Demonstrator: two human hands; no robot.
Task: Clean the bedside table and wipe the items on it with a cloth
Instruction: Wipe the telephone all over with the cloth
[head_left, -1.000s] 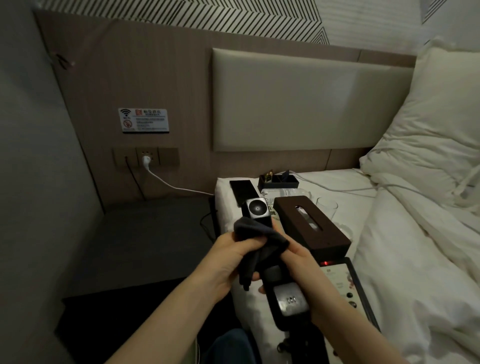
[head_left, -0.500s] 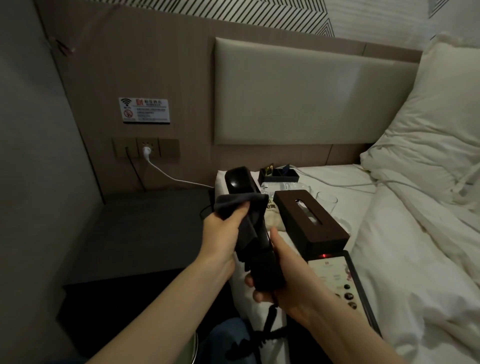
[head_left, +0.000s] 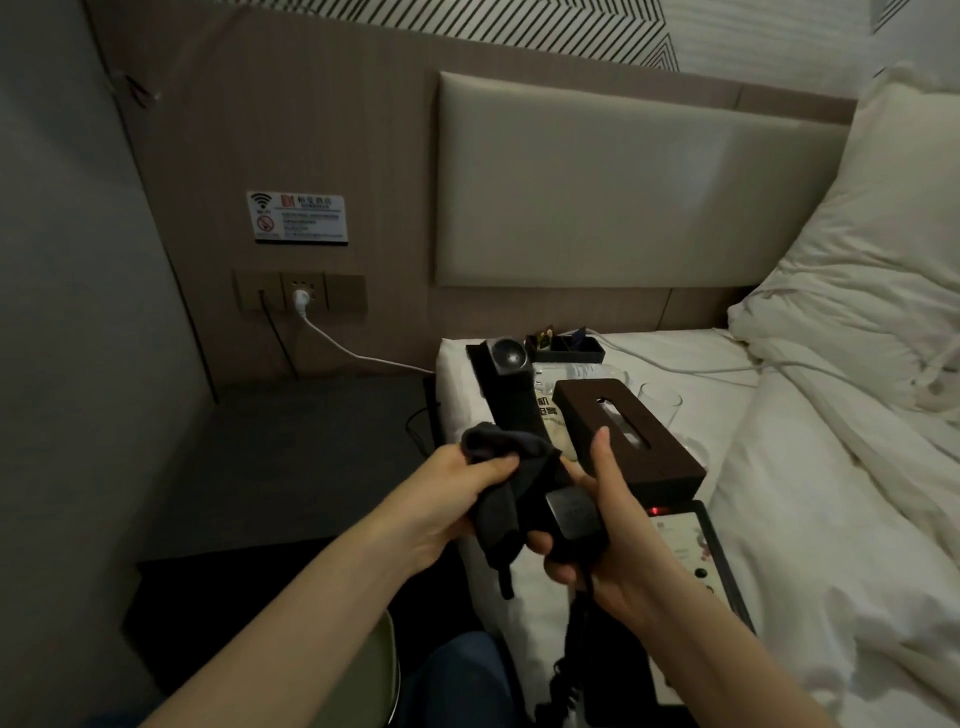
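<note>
A black telephone handset (head_left: 511, 382) is held up over the edge of the bed, its earpiece pointing away from me. My right hand (head_left: 605, 540) grips its lower end, thumb raised along the side. My left hand (head_left: 457, 496) holds a dark grey cloth (head_left: 501, 488) bunched around the handset's middle. The handset's coiled cord (head_left: 569, 670) hangs down below my right hand. The bedside table (head_left: 291, 467) is the dark surface at the left, below the wall sockets.
A brown tissue box (head_left: 631, 436), a telephone base (head_left: 691, 551) with a red light, a black tray (head_left: 569, 345) of sachets, a glass (head_left: 660, 410) and a plastic bottle lie on the white bed. A white cable (head_left: 353, 353) runs from the socket. Pillows are at right.
The handset has turned so its earpiece face shows again. My left hand with the cloth slid down from the handset's top end to its middle.
</note>
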